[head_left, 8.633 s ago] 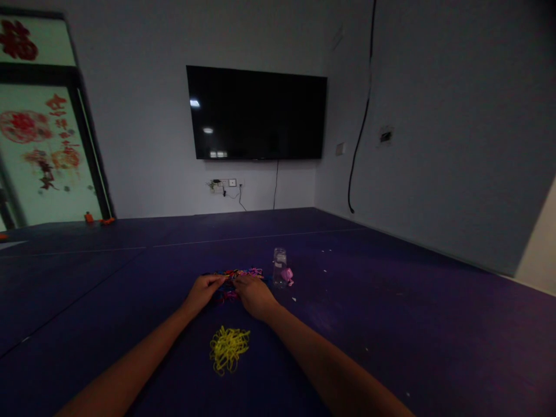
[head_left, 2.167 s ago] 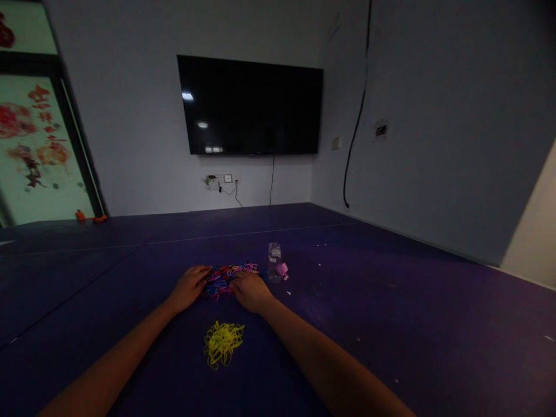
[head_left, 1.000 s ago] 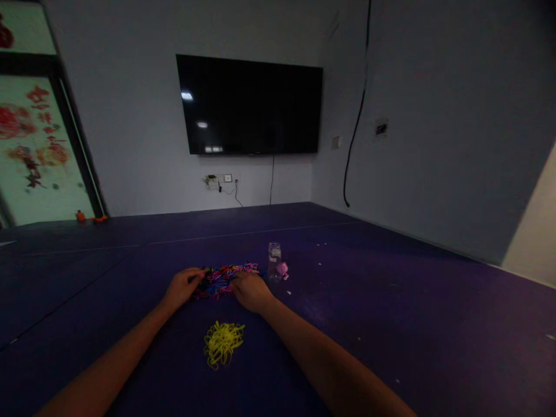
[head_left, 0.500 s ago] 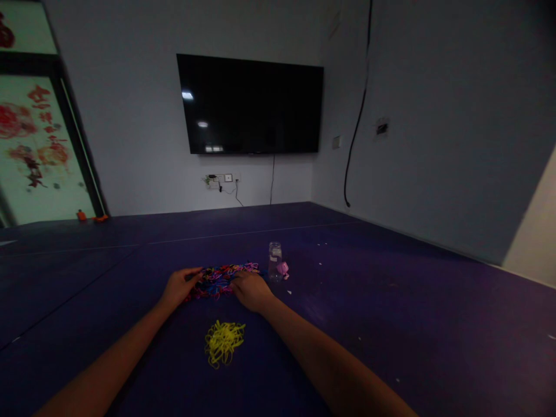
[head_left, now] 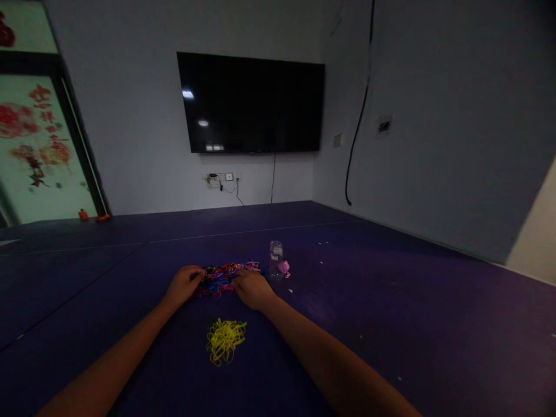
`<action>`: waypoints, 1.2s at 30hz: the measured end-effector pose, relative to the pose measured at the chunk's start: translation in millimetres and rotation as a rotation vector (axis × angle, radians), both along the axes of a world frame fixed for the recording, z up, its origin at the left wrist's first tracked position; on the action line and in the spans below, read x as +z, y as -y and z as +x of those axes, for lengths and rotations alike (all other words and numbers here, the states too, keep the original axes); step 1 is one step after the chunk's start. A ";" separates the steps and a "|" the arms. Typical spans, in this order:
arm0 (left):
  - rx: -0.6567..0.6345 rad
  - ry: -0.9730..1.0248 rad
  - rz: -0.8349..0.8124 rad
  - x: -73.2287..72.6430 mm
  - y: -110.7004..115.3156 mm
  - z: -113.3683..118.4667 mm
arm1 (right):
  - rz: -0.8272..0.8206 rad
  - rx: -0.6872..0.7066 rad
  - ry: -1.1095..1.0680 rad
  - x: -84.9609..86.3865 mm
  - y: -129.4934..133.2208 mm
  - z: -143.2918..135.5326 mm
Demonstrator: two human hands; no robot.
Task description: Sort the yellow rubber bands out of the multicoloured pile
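Observation:
A loose heap of mixed-colour rubber bands, mostly blue, red, pink and black, lies on the purple floor between my hands. At its left edge my left hand has thumb and forefinger brought together on some bands. On the right side, the bent fingers of my right hand are closed on bands in the heap; its fingertips are partly hidden. Nearer to me sits a separate pile of yellow rubber bands, which neither hand touches. Just beyond my right hand stands a clear bottle, with a pink cap beside it.
Small white scraps are scattered on the purple floor to the right. A television hangs on the far wall, with sockets and cords below. A black cable hangs down the right wall. Small orange objects are near the door.
My left thumb and forefinger have come closer together at the heap's left edge. My right hand stays nearly in place. The view has shifted slightly.

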State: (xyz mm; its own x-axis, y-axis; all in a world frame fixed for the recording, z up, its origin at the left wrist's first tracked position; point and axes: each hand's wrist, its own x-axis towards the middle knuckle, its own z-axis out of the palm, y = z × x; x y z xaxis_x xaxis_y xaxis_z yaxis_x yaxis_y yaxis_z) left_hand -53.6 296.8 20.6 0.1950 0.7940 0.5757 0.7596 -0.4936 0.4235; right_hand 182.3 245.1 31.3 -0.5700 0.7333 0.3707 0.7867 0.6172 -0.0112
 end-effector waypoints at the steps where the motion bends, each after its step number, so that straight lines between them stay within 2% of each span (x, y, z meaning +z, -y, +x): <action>1: -0.028 -0.023 -0.001 0.5 0.5 1.2 | -0.001 -0.002 0.000 0.1 0.1 0.1; 4: -0.087 -0.088 -0.002 1.7 0.9 3.9 | -0.012 -0.019 -0.018 -0.4 0.0 0.2; 12: -0.082 -0.141 -0.078 -0.2 -0.8 3.8 | -0.039 -0.023 -0.056 -1.9 -0.6 -0.1; 18: -0.126 -0.119 -0.125 0.5 -1.7 4.4 | -0.028 -0.007 -0.051 -2.8 -2.3 -0.3; 26: -0.122 -0.061 -0.100 2.1 1.4 8.1 | -0.031 -0.007 -0.035 -1.1 -0.5 0.3; 31: -0.060 0.032 -0.059 3.3 6.8 4.8 | -0.058 -0.018 -0.017 0.3 -0.1 0.3; 36: 0.083 0.185 0.002 3.8 5.9 -2.8 | -0.044 -0.005 -0.020 -1.2 -0.9 -0.4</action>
State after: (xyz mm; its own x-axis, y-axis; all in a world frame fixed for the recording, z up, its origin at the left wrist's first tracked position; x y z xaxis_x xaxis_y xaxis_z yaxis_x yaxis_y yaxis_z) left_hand -56.5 290.9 24.3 0.0197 0.8019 0.5972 0.7072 -0.4334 0.5586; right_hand 181.9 246.0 30.2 -0.5588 0.7521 0.3493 0.7892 0.6117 -0.0545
